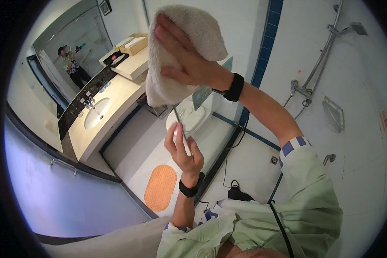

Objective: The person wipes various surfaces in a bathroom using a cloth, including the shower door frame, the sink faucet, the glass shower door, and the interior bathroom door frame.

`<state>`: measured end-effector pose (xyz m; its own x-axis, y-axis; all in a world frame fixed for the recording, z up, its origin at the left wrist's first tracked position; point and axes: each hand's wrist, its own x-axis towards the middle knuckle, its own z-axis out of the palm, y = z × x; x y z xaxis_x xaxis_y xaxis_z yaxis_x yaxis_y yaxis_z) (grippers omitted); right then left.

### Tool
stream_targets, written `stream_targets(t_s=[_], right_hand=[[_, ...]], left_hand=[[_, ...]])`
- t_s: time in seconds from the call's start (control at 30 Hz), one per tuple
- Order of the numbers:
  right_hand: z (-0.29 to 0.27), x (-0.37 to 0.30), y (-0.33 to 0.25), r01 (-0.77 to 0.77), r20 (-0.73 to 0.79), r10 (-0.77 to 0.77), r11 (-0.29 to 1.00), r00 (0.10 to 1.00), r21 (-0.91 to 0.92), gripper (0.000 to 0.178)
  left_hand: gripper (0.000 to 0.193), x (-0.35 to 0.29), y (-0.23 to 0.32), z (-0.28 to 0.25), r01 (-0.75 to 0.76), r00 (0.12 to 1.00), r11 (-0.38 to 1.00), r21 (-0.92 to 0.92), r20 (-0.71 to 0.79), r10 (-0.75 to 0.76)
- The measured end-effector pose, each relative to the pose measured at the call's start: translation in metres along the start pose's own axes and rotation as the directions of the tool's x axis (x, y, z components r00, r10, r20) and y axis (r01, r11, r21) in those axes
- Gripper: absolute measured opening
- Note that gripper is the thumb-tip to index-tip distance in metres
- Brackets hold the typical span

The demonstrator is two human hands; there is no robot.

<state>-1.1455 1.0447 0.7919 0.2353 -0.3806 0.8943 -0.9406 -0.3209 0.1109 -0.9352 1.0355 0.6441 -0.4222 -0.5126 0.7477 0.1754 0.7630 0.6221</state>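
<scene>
My right hand (182,60) lies across a white towel (208,32), its fingers stretched along the cloth and the thumb apart below them. The towel is held up high at the top middle, and whatever lies behind it is hidden. Below, my left hand (185,155) is closed around a slim white bar-shaped thing (188,149). A thin dark line runs up from its fingers toward the towel's lower edge. Exactly what the left hand grips is partly covered by the fingers. Both wrists wear black bands.
A counter with a washbasin (97,113) stands at left under a mirror (66,47) that reflects a person. A toilet (188,115) lies beyond my hands. An orange mat (161,188) is on the floor. Shower fittings (304,91) line the right wall; a black cable (226,167) trails below.
</scene>
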Motion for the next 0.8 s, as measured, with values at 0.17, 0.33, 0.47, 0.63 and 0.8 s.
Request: stream_targets(t_s=[0.17,0.33,0.47,0.63,0.8], right_hand=[[0.011,-0.019,0.038,-0.041,0.178,0.040,0.999,0.983,0.002,0.079],[-0.002,-0.004,0.033,0.086,0.045,-0.095,0.980,0.994,0.182,0.081],[-0.039,-0.015,0.072,0.090,0.084,-0.090,0.996,0.992,0.003,0.077],[-0.084,-0.043,0.141,0.019,0.034,-0.016,0.996,0.999,-0.087,0.074],[-0.131,-0.074,0.231,-0.088,-0.031,0.085,0.987,0.996,-0.135,0.071]], left_hand=[[0.039,0.002,0.015,0.017,-0.337,0.939,0.941,0.034,0.091,0.333],[0.043,0.035,0.040,0.050,-0.418,0.908,0.883,0.214,0.139,0.396],[0.064,0.093,0.067,0.098,-0.335,0.942,0.938,0.093,0.049,0.332],[0.074,0.141,0.068,0.176,-0.290,0.952,0.957,0.012,0.108,0.287],[0.066,0.185,0.072,0.254,-0.123,0.974,0.918,-0.378,0.130,0.184]])
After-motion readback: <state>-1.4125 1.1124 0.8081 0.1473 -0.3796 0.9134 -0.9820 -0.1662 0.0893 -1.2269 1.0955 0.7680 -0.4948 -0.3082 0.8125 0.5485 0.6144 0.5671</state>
